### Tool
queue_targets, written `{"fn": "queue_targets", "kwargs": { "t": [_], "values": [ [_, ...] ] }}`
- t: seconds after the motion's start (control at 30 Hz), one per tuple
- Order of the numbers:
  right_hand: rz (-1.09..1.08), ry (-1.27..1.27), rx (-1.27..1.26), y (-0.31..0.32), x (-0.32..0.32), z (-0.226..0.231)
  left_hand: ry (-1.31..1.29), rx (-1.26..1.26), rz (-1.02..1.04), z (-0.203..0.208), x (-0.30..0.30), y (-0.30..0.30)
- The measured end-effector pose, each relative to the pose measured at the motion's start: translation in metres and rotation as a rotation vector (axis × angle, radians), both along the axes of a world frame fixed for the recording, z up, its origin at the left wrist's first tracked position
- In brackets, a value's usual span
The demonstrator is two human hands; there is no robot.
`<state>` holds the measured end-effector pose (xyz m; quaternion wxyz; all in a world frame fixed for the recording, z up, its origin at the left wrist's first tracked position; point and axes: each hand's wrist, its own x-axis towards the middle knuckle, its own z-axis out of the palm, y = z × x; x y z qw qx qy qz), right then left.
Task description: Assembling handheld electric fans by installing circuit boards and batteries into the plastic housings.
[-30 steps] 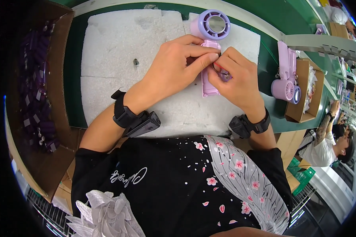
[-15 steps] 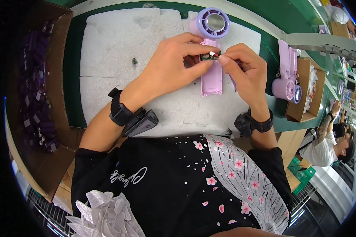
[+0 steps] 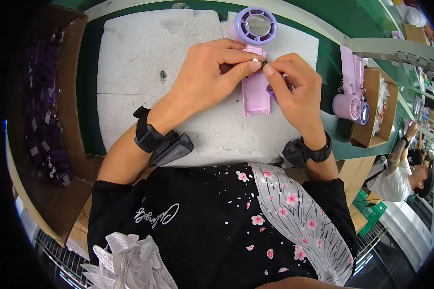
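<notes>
Both hands meet over the middle of the white foam pad (image 3: 144,62) on the green worktop (image 3: 89,96). Left hand (image 3: 205,79): thumb and forefinger pinched on a tiny dark part (image 3: 264,62) (too small to identify). Right hand (image 3: 296,94): fingertips closed on the same part from the other side, so the two pinches touch tip to tip.

Directly beneath the fingertips lies a lilac handheld fan (image 3: 254,53), flat on the foam, round head away from the person, handle toward them; the right hand partly covers its handle. A small dark speck (image 3: 163,74) sits on the foam, left of the left hand.

Cardboard box (image 3: 58,202) of dark purple parts (image 3: 46,120) at far left. More lilac fans (image 3: 349,96) by a box at right. Black wrist straps on both forearms.
</notes>
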<state>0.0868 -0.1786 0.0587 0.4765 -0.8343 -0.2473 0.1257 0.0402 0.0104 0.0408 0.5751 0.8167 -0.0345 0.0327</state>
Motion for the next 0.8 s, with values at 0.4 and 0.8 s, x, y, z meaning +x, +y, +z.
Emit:
{"fn": "queue_targets", "kwargs": {
  "t": [0.4, 0.8],
  "values": [
    [0.039, -0.219, -0.012, -0.002, -0.001, -0.001, -0.025, -0.009, -0.024, -0.002, -0.001, 0.003],
    [0.109, -0.129, -0.027, -0.004, -0.004, -0.001, 0.085, -0.100, -0.108, -0.003, 0.001, 0.009]
  ]
}}
